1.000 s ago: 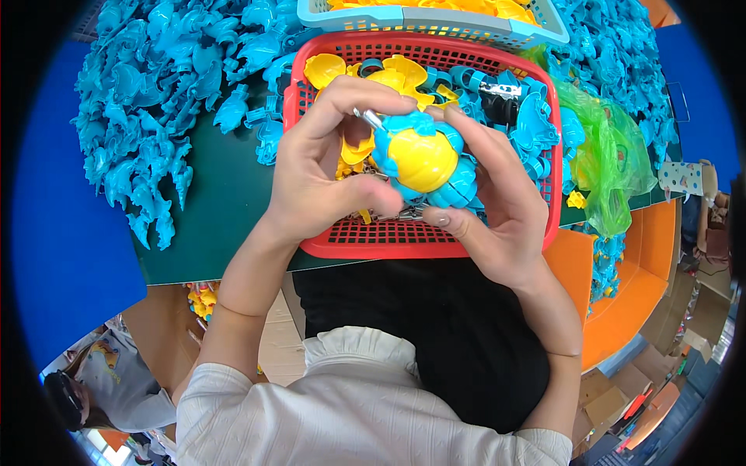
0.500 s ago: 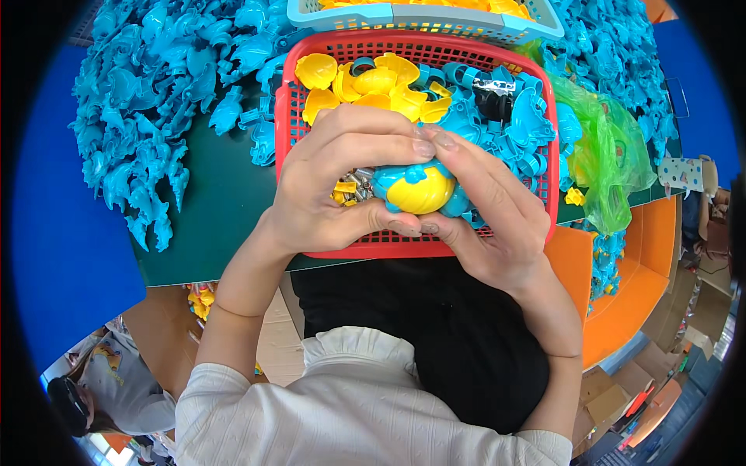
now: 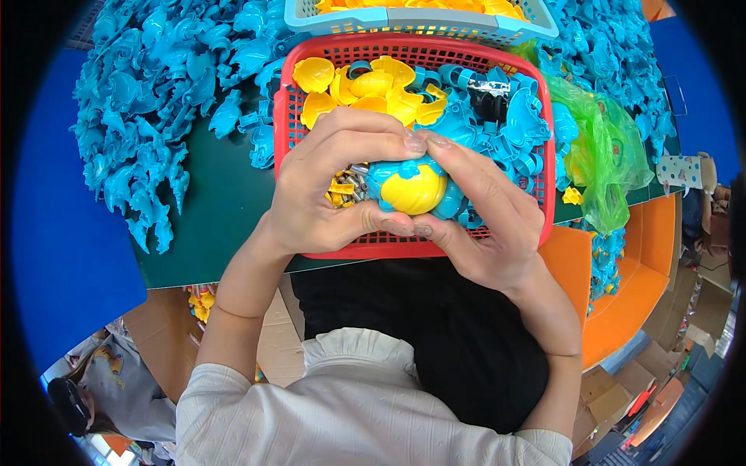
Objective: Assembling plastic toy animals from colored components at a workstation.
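Observation:
Between my two hands is a rounded blue-and-yellow plastic toy piece [image 3: 416,189], held above the front part of a red basket [image 3: 365,250]. My left hand [image 3: 334,182] grips its left side, thumb below and fingers arched over the top. From the right, my right hand [image 3: 493,206] presses on it the same way, and the fingertips of both hands nearly meet. Inside the basket lie yellow curved shells [image 3: 373,84], blue plastic parts [image 3: 521,124], a black-and-silver piece [image 3: 489,101] and small metal parts [image 3: 353,182] partly hidden by my left hand.
Heaps of blue plastic parts [image 3: 140,116] cover the dark green table [image 3: 210,202] at left and far right. Behind the red basket stands a grey-blue basket [image 3: 435,22] of yellow parts. A green plastic bag [image 3: 610,155] lies at right, above an orange box [image 3: 641,272]. Another person [image 3: 116,380] is at lower left.
Both hands and the toy piece have shifted very slightly left. My grip on it stays the same.

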`<move>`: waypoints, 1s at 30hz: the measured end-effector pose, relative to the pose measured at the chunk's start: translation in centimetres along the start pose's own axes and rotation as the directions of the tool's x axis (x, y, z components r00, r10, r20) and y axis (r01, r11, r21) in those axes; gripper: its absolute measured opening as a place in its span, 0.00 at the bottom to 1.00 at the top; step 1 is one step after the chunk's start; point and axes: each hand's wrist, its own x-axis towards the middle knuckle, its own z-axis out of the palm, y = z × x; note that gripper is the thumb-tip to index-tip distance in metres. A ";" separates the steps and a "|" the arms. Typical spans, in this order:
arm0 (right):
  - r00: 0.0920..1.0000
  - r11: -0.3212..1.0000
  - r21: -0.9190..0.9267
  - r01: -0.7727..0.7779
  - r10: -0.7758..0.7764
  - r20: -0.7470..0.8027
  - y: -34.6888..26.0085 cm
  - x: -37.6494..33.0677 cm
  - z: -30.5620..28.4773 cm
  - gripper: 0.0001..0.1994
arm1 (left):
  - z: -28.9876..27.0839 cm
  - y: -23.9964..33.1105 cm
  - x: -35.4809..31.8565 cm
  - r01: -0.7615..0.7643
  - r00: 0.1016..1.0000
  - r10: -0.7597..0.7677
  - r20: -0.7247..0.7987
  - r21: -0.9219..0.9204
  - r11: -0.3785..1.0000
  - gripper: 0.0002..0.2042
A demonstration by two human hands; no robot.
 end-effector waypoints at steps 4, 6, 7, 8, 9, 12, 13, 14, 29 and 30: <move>1.000 1.000 -0.012 -0.007 0.007 -0.007 -0.1 -0.2 0.1 0.27 | 0.0 0.1 -0.1 0.009 1.000 -0.009 0.006 0.014 1.000 0.25; 1.000 1.000 -0.009 -0.015 0.015 -0.005 -0.1 0.0 0.2 0.28 | -0.1 0.1 0.1 0.015 1.000 -0.015 -0.010 -0.036 0.999 0.26; 0.999 0.999 0.008 -0.033 0.033 -0.008 -0.2 0.3 0.3 0.29 | -0.1 0.1 0.2 0.014 1.000 -0.014 -0.010 -0.035 0.999 0.26; 0.999 0.998 0.025 -0.050 0.051 -0.012 -0.3 0.5 0.4 0.30 | -0.1 0.0 0.2 0.043 0.998 -0.045 -0.041 -0.034 0.999 0.27; 0.999 0.998 0.024 -0.049 0.050 -0.013 -0.5 0.8 0.7 0.30 | -0.1 -0.1 0.2 0.073 0.995 -0.075 -0.073 -0.032 0.997 0.27; 0.992 0.988 0.110 -0.112 0.117 -0.038 -0.7 1.2 1.0 0.31 | -0.1 -0.2 0.2 0.028 0.998 -0.031 -0.056 -0.052 0.998 0.29; 0.995 0.994 0.062 -0.090 0.092 -0.032 -0.4 1.2 0.5 0.32 | -0.1 -0.1 0.4 0.034 0.997 -0.041 -0.063 -0.104 0.994 0.29; 0.997 0.998 0.014 -0.066 0.067 -0.025 -0.2 1.2 0.2 0.32 | -0.1 -0.1 0.4 0.035 0.997 -0.041 -0.066 -0.101 0.994 0.29; 0.998 0.999 0.000 -0.054 0.054 -0.024 -1.0 1.1 -0.5 0.30 | -0.6 0.1 0.1 -0.106 0.994 0.102 0.041 0.103 0.989 0.26; 0.998 0.999 0.010 -0.046 0.047 -0.031 -1.0 1.1 -0.5 0.30 | -0.5 0.2 0.1 -0.106 0.994 0.102 0.041 0.102 0.989 0.26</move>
